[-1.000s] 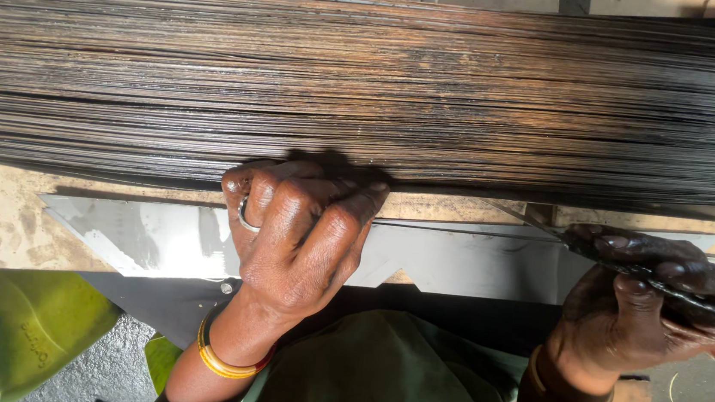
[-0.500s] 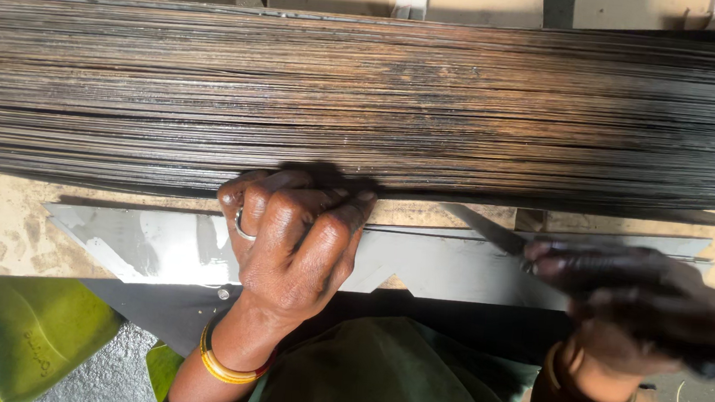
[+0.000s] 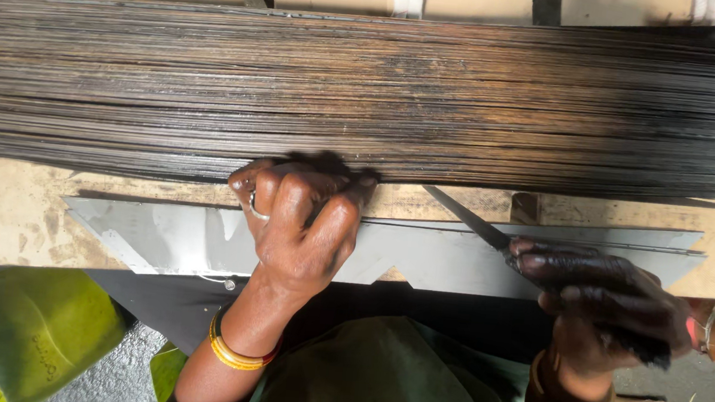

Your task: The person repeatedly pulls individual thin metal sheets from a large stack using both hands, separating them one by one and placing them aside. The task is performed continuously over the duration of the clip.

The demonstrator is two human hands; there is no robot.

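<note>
1. A broad bundle of thin dark wires (image 3: 366,98) lies across the whole width of the pale wooden surface (image 3: 3,213); everything below is placed from it.
2. The left hand (image 3: 304,222) sits at the bundle's near edge, about midway along it, fingers curled tight on the nearest wires (how many it grips is hidden by the fingers). A ring shows on one finger and a yellow bangle (image 3: 232,354) on the wrist.
3. The right hand (image 3: 607,309) is nearer the person than the bundle and clear of it, closed around a thin dark blade (image 3: 468,219) whose tip points up toward the bundle's near edge, just short of it.
4. A flat grey metal sheet (image 3: 156,235) lies on the surface just beside the bundle's near edge, under both hands.
5. A green metal object (image 3: 18,335) sits well apart from the bundle, beyond the left forearm.
</note>
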